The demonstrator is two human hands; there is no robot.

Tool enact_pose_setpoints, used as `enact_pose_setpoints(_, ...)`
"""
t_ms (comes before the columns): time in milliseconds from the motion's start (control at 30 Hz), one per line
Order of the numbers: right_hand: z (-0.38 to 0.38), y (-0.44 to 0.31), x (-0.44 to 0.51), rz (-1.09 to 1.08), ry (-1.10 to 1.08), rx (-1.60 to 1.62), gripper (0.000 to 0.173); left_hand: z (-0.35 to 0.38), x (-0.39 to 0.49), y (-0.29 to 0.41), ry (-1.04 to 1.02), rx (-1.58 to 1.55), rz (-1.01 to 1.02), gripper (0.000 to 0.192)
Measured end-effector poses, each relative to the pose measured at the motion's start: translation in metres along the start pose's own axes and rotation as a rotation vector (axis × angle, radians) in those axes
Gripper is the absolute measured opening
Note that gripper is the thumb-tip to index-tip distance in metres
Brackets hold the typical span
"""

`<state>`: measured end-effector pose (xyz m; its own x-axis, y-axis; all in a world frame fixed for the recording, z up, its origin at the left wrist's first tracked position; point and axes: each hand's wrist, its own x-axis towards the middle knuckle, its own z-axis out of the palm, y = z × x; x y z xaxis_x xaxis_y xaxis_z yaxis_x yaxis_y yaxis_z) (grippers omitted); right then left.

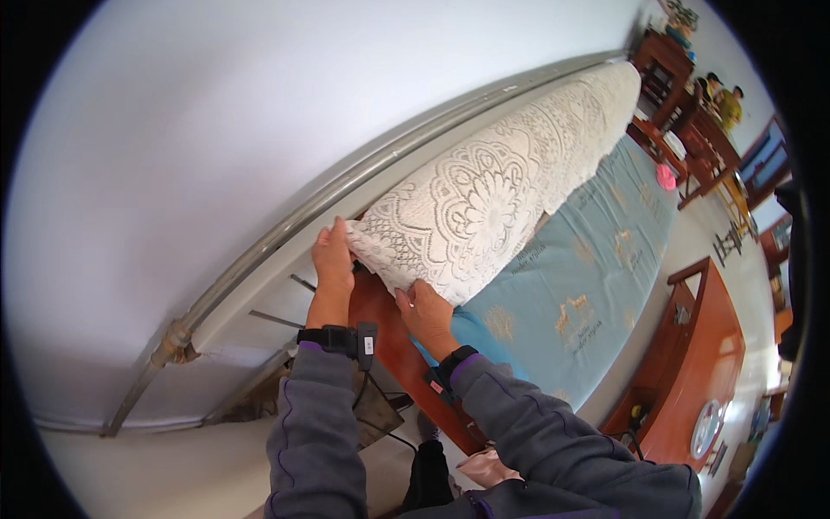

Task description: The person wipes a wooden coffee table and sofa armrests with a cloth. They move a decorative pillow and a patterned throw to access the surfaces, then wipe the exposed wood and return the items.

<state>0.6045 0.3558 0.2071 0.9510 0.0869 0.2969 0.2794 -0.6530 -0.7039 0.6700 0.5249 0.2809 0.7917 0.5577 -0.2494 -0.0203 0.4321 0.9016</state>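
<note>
A cream lace cover (489,207) with a large flower pattern lies over the backrest of a long wooden sofa. My left hand (334,263) pinches its near corner at the wall side. Lower down and to the right, my right hand (425,314) grips the cover's near edge between thumb and fingers. Below the lace, a blue-green printed seat cushion (577,285) runs along the sofa. The sofa's reddish-brown wooden end (382,324) shows between my forearms. Most of the backrest is hidden beneath the lace.
A metal pipe (382,162) runs along the white wall behind the sofa. To the right stands a glossy wooden table (700,363) bearing a round tray (705,428). Two people (720,100) are by dark wooden furniture (707,146) at the far end. A pink object (666,176) sits near the cushion's far end.
</note>
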Motion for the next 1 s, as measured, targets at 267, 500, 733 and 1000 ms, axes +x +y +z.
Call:
enact_pose_setpoints(267,0.014,0.003,0.000,-0.133,0.004,0.102,0.013,-0.020,0.036,-0.019,0.194,0.269,0.416,0.040)
enact_pose_setpoints(500,0.022,0.007,-0.005,-0.130,-0.090,0.201,0.012,-0.041,0.052,-0.039,0.266,0.616,0.638,0.041)
enact_pose_setpoints(733,0.034,0.012,0.000,-0.162,-0.142,0.295,0.013,-0.040,0.035,-0.046,0.043,0.383,0.340,0.035)
enact_pose_setpoints(1000,-0.010,0.066,-0.025,0.171,-0.182,0.278,0.018,-0.067,-0.028,-0.074,-0.489,0.056,-0.078,0.033)
